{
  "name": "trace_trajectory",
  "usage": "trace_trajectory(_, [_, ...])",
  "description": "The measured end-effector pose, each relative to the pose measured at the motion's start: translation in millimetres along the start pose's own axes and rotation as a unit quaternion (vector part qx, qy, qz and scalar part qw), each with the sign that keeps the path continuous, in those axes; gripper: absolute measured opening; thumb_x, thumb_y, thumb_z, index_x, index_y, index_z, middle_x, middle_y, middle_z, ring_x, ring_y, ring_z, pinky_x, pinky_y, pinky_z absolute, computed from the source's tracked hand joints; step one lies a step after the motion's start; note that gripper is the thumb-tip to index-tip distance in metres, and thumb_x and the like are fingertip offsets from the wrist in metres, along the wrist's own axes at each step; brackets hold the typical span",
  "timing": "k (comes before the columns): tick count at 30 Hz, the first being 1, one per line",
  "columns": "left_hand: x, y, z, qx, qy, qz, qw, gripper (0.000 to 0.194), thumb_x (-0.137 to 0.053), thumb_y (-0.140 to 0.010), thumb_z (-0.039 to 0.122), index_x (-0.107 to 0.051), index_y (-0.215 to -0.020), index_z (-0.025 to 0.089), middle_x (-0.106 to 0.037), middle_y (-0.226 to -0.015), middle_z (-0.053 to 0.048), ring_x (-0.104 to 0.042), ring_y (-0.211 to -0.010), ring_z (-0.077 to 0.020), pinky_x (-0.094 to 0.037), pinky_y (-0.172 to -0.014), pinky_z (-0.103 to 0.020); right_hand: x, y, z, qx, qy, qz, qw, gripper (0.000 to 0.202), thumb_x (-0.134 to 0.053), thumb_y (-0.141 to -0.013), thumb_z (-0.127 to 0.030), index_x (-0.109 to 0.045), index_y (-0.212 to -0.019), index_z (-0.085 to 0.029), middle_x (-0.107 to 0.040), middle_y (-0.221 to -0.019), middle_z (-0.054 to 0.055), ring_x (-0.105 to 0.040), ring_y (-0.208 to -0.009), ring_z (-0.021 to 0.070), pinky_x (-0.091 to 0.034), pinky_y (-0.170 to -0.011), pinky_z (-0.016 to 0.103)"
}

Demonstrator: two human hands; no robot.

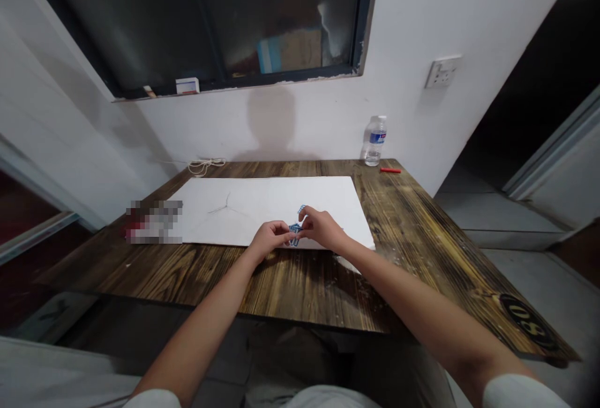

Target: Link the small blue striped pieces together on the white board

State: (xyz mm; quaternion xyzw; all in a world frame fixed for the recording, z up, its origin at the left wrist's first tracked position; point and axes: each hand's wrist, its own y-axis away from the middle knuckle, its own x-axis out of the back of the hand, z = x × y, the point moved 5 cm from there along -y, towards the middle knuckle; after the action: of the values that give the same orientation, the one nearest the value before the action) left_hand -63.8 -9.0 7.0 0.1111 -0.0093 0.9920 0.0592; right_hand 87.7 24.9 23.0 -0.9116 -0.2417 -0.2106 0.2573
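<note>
Over the near edge of a white board (pixel 272 199), both my hands meet around a small cluster of blue looped pieces (pixel 294 230) that look like paper clips. My left hand (pixel 269 237) pinches the cluster from the left, thumb and forefinger closed. From the right, my right hand (pixel 321 228) is closed with its fingertips against the same pieces. Another small blue looped piece (pixel 302 209) shows just beyond the right fingers; whether it joins the cluster I cannot tell. Thin dark lines (pixel 227 206) mark the board to the left.
The board lies on a dark wooden table (pixel 304 283). At the back stand a water bottle (pixel 375 140) and, lying beside it, a red pen-like stick (pixel 390 170). A white cord (pixel 205 164) is coiled at the back left. A blurred-out item (pixel 157 222) overlaps the board's left end.
</note>
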Motion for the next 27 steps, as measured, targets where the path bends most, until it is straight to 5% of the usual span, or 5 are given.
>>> trace_trajectory(8, [-0.1,0.6,-0.1,-0.005,0.006,-0.005,1.000,0.032,-0.076,-0.060,0.041,-0.057,-0.065,0.015,-0.062,-0.057,0.001,-0.056,-0.053,-0.0112,-0.045,-0.055,-0.022,2.1,-1.2,-0.1,0.000,-0.017,0.016,1.000,0.028,-0.072,-0.068,-0.027,-0.054,-0.088,-0.021,-0.063,-0.062,-0.004,-0.057,-0.056,0.0116,-0.039,-0.054,0.021])
trace_trajectory(15, [14.7,-4.1,1.4,-0.053,0.007,0.089,0.995,0.032,-0.073,-0.062,0.043,-0.057,-0.063,0.015,-0.059,-0.053,0.002,-0.052,-0.049,-0.0102,-0.038,-0.048,-0.021,0.5,-2.3,1.6,-0.015,-0.041,-0.012,0.999,0.019,-0.059,-0.080,-0.035,-0.064,-0.074,-0.018,-0.065,-0.065,0.000,-0.059,-0.054,0.0105,-0.043,-0.057,0.021])
trace_trajectory(20, [13.9,-6.1,-3.3,-0.029,-0.021,0.076,0.996,0.031,-0.072,-0.063,0.044,-0.063,-0.069,0.015,-0.061,-0.053,0.001,-0.052,-0.047,-0.0103,-0.035,-0.046,-0.020,1.8,-0.3,-8.9,0.025,0.070,-0.016,0.997,0.012,-0.055,-0.084,-0.021,-0.066,-0.079,-0.018,-0.065,-0.067,0.000,-0.057,-0.059,0.0103,-0.039,-0.059,0.020])
trace_trajectory(27, [12.4,-7.2,-3.9,-0.044,-0.095,0.055,0.993,0.031,-0.068,-0.066,0.046,-0.067,-0.072,0.016,-0.062,-0.054,0.000,-0.055,-0.050,-0.0130,-0.039,-0.048,-0.022,-4.1,4.8,-16.0,0.047,0.258,-0.033,0.964,0.016,-0.048,-0.088,-0.021,-0.063,-0.088,-0.017,-0.067,-0.080,0.005,-0.059,-0.071,0.0145,-0.034,-0.061,0.022])
